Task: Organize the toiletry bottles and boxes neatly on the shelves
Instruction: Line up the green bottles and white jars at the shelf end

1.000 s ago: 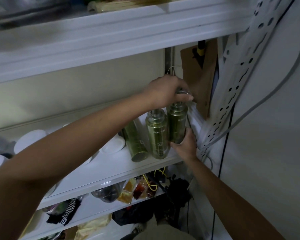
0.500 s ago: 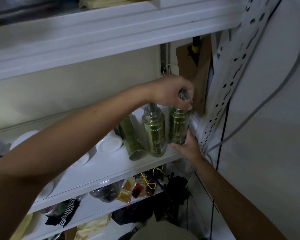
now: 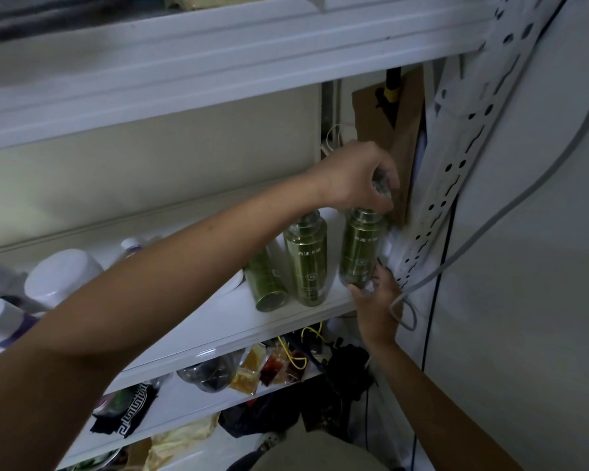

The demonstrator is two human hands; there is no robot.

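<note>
dim, soft-focused view; wide-angle lens bends edges, lower shelves shadowed.

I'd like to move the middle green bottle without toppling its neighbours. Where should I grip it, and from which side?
Probably round the narrow neck, from the front and above. The middle green bottle stands upright, with the left bottle and right bottle close beside its body, leaving fingers little room. The left hand holds the right bottle's top likewise.

Three green bottles (image 3: 306,263) stand on the white shelf (image 3: 218,321), the rightmost bottle (image 3: 363,249) upright at the shelf's right end, the leftmost bottle (image 3: 266,283) tilted.
</note>
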